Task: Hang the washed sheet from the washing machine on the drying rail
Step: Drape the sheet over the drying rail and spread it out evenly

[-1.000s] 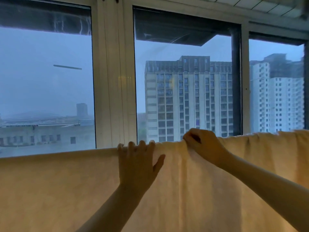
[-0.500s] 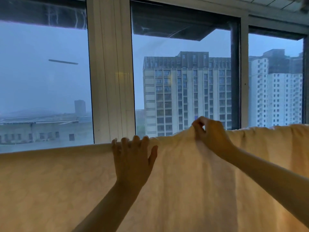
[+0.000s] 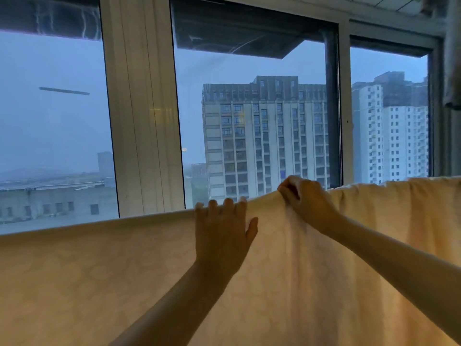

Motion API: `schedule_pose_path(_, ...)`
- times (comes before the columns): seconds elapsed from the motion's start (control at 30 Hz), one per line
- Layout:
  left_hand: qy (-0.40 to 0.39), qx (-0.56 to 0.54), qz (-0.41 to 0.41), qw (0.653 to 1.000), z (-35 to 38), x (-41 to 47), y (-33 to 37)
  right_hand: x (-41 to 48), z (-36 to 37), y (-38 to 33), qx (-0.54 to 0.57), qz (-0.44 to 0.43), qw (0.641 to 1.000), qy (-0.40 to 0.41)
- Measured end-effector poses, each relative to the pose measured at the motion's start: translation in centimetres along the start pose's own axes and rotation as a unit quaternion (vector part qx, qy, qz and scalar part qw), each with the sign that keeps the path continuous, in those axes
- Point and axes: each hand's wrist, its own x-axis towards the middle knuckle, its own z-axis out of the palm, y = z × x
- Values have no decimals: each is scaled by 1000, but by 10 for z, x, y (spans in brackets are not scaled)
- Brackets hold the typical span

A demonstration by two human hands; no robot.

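A pale cream sheet (image 3: 99, 275) with a faint woven pattern hangs across the whole lower half of the view, draped over a rail that the cloth hides. My left hand (image 3: 222, 236) lies flat against the sheet's front, fingers straight, with the fingertips hooked over its top edge. My right hand (image 3: 304, 201) pinches a fold of the sheet at the top edge, just right of the left hand, and lifts it into a small peak. To the right of that peak the top edge is bunched and wrinkled; to the left it runs smooth.
Close behind the sheet stands a large window with a wide white frame post (image 3: 144, 108) and a dark post (image 3: 333, 116). Tall apartment blocks (image 3: 264, 136) show outside. A grey curtain (image 3: 452, 51) hangs at the far right edge.
My right hand has lifted the pinched fold a little and shifted it to the right. My left hand stays flat on the sheet. The view has drifted to the left.
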Motion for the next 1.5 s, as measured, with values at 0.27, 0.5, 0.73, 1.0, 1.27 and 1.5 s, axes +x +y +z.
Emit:
schedule_pose_path(0.27,-14,40,-2,999,13,17,43,2,-7,10,23,-41,999,-28)
schedule_pose_path(0.5,3,49,-12,999,17,20,58,2,-28,34,58,-91,992,-61)
schedule_pose_path(0.73,3,64,-28,998,12,17,51,-3,-40,68,45,-123,988,-78)
schedule_pose_path(1.0,-5,75,-47,996,10,14,55,3,-30,64,68,-124,989,-46)
schedule_pose_path(1.27,-40,64,-55,996,8,17,63,19,-65,102,108,-25,994,-7)
schedule_pose_path(1.5,-30,32,-17,999,15,36,98,17,-65,112,70,-56,996,-27)
